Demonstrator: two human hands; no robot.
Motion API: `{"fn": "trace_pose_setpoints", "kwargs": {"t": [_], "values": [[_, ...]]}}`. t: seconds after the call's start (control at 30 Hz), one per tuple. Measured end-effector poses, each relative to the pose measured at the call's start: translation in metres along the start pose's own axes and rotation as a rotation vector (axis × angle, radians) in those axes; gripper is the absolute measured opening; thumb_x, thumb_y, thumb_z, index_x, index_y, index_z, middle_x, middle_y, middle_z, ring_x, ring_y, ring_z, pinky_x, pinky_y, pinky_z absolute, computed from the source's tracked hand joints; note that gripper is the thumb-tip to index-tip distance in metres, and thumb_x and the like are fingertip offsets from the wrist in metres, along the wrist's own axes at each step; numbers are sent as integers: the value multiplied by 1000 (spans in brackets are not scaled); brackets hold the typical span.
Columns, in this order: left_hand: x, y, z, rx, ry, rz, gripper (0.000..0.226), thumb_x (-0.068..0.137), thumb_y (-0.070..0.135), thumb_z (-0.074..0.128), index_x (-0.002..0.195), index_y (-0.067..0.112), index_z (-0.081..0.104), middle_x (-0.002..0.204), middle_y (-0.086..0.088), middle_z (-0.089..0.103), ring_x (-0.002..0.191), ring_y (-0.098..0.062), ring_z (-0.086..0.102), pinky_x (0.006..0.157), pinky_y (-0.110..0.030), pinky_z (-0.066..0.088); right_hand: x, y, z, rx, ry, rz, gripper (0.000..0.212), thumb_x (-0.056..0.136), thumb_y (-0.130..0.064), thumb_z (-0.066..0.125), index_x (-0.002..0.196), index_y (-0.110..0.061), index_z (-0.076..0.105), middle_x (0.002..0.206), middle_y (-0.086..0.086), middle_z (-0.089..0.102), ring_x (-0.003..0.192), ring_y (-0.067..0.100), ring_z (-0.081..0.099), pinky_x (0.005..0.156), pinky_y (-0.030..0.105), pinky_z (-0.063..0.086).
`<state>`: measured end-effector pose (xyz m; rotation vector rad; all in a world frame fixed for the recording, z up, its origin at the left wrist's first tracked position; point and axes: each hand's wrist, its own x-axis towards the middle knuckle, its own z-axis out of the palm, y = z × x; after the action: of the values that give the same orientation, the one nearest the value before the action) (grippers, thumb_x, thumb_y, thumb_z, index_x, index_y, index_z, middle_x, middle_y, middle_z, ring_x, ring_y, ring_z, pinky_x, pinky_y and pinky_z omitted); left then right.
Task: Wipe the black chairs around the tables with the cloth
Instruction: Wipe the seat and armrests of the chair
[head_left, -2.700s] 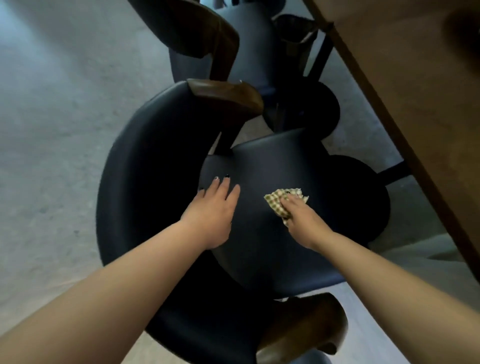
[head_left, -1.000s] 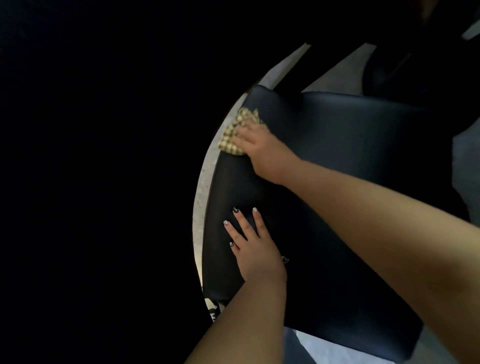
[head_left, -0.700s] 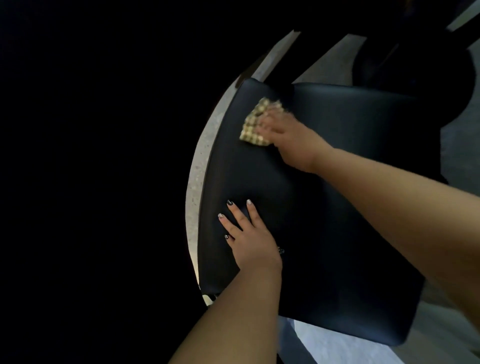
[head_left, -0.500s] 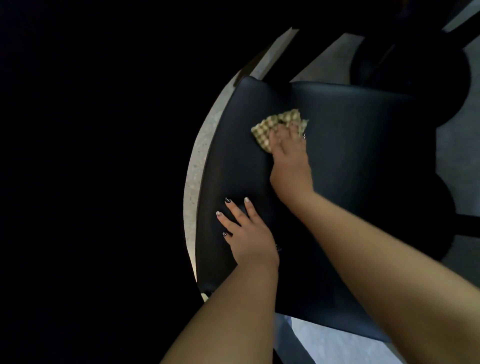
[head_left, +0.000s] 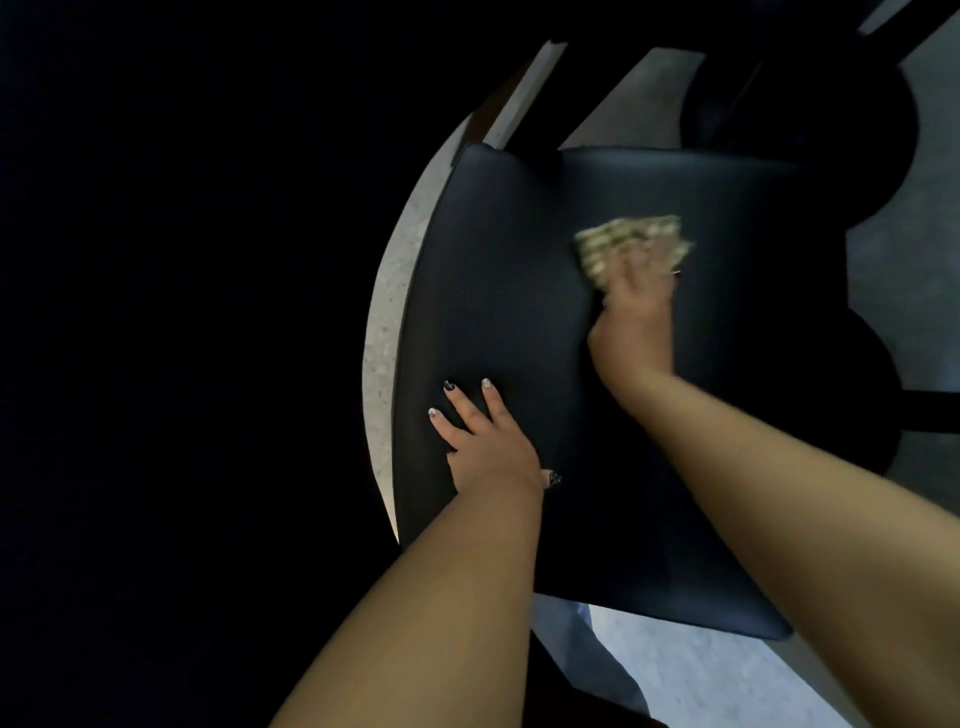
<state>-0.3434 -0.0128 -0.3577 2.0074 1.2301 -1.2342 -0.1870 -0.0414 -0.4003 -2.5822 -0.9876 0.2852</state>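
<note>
Under the right hand (head_left: 635, 317) lies a blurry yellow-and-white checked cloth (head_left: 626, 244), pressed onto the black padded chair seat (head_left: 519, 291). Whether its fingers curl round it, I cannot tell. Beside it, the left hand (head_left: 485, 441) rests flat, fingers spread.
</note>
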Motion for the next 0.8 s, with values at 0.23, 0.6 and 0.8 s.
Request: {"fn": "trace_pose_setpoints", "kwargs": {"t": [0.23,0.6,0.8], "values": [[3,-50,-67,503,-194,138,127,82,51,70,146,5,-30,155,-15,-33,148,-39,-4,118,-50,17,-57,-7,2,-33,-348,-710,60,80,12,57,137,4,44,146,24,37,137,47,26,110,56,13],[36,-64,-51,520,-125,-55,119,87,27,71,146,7,-30,155,-10,-34,149,-33,-5,118,-46,14,87,-53,24,-99,-227,-286,63,89,1,39,150,-9,24,159,10,14,147,31,1,119,48,0],[30,-68,-70,629,-197,-77,86,101,25,48,150,4,-20,159,-12,-24,149,-34,-6,118,-47,12,4,-75,41,-31,-326,-520,53,97,-3,27,150,-6,21,159,14,11,146,35,-2,116,43,-7]]}}
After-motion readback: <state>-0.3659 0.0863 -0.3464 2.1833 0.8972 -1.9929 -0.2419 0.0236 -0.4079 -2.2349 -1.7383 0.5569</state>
